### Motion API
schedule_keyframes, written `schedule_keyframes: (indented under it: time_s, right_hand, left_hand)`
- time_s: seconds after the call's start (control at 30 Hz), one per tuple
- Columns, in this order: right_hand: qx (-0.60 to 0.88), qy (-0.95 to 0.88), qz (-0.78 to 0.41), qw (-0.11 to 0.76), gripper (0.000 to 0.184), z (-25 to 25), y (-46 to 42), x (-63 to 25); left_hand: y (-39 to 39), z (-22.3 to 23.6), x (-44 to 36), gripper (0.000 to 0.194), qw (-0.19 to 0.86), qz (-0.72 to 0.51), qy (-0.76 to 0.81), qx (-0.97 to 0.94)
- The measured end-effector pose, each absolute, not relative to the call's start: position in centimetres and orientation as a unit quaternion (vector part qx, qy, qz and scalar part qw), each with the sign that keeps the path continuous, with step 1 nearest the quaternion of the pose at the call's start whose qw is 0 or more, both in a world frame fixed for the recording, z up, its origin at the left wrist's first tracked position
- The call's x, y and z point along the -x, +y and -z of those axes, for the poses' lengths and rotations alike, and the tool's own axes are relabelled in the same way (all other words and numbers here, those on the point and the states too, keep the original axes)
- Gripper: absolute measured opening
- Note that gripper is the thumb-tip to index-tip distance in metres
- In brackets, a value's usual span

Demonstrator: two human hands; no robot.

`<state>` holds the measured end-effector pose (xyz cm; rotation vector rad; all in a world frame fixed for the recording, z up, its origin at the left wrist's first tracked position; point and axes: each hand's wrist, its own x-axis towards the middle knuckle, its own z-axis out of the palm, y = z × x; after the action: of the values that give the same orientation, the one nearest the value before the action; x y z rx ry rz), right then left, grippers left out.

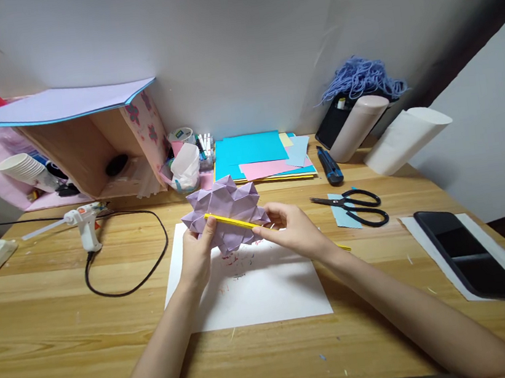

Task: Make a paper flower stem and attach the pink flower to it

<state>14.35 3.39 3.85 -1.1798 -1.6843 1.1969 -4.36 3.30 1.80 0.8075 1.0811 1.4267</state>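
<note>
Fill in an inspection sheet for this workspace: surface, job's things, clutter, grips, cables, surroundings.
Surface: wooden table, with a white sheet bearing coloured marks under the work.
Job's things: purple folded paper, with a yellow strip across its front, both held up.
Clutter: scissors on a light blue slip, knife beyond them, phone at right.
Grips: left grip holds the folded paper, thumb at the strip's left end; right grip is at its right end, some fingers hidden.
Cables: glue gun's black cord loops at left; whether it is plugged in, can't tell.
Surroundings: open box, coloured paper and white roll toward the back; wall behind.
</note>
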Motion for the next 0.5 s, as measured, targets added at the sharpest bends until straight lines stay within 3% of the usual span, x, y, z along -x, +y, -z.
schedule_keyframes:
  time_s: [0.5]
  right_hand:
    - [0.468, -0.658, -0.459, 0.372, 0.021, -2.97, 3.39, -13.95]
  left_hand:
    - [3.53, -1.32, 4.39, 0.034, 0.543, -0.616, 0.451, -0.349]
